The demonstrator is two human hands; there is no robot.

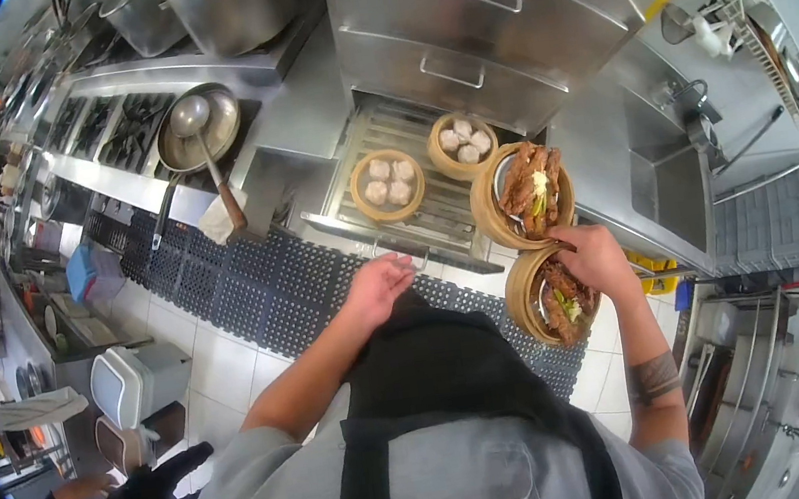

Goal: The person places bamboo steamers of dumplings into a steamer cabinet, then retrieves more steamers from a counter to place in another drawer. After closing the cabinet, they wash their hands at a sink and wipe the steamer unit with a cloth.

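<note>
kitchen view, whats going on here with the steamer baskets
A person in a dark apron stands at a steel steamer counter. Their right hand grips the rim of a bamboo basket of ribs. The left hand hovers open near the counter edge. Another rib basket and two dumpling baskets sit on the rack.

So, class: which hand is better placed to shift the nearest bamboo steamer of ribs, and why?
Probably the right hand: it already rests on the rim of the nearest steamer. The left hand hangs open, touching nothing, further from it.

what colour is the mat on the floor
Dark blue-black, with a grid pattern of holes, in the head view: floor mat.
</note>
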